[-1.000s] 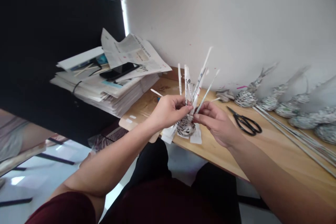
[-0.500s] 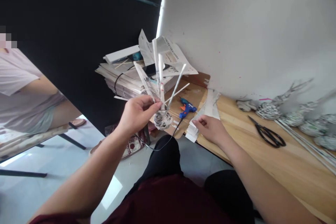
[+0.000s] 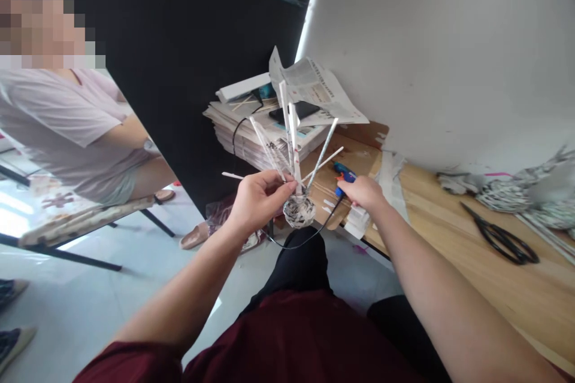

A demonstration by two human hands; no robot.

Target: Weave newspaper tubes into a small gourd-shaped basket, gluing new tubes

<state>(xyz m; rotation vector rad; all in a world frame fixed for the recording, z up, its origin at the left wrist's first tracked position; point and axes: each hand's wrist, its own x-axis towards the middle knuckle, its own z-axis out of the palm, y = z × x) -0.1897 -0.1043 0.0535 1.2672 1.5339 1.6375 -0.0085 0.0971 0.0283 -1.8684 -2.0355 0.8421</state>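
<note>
My left hand (image 3: pixel 258 200) is closed around a small woven newspaper basket (image 3: pixel 299 210), gripping it where its rolled paper spokes (image 3: pixel 290 131) fan upward. It holds the piece in the air off the left end of the wooden table (image 3: pixel 476 263). My right hand (image 3: pixel 365 192) has its fingers curled over a blue glue gun (image 3: pixel 344 176) lying on cardboard at the table's corner. The gun's black cord (image 3: pixel 309 239) hangs below the basket.
A stack of newspapers (image 3: pixel 260 131) with a phone on top fills the far left corner. Black scissors (image 3: pixel 501 236) and several finished woven pieces (image 3: pixel 507 194) lie to the right along the white wall. Another person in a light shirt (image 3: pixel 67 125) sits at the left.
My right hand left the basket and moved across the paper strips to the glue gun. My left hand swung the basket left, off the table. The view panned left.
</note>
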